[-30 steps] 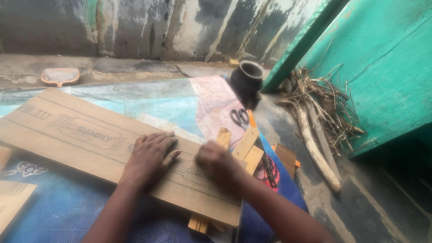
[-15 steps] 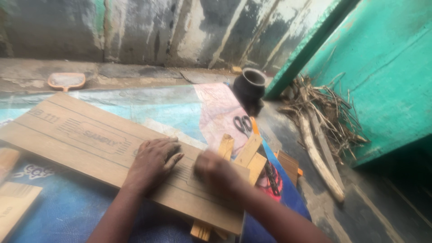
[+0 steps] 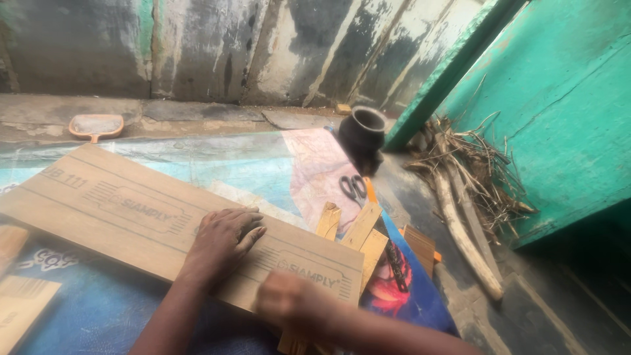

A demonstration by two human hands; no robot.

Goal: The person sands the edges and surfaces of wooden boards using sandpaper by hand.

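**Plywood sheet pressed flat on blue matting**

Brown plywood sheet (image 3: 131, 217) is laid slantwise across the blue mat (image 3: 85, 309). It is pinned by the left hand (image 3: 223, 240), spread flat, palm down. The right hand (image 3: 289, 306) is blurred at the sheet's near edge; its grip cannot be told. Wooden strips (image 3: 358, 230) are seen beneath the sheet, with scissors (image 3: 353, 187) and a black pot (image 3: 363, 131) beyond.

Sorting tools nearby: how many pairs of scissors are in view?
1: black-handled metal scissors lie on the pink sheet, beyond the brown plywood board, near the black clay pot. Others may be hidden.
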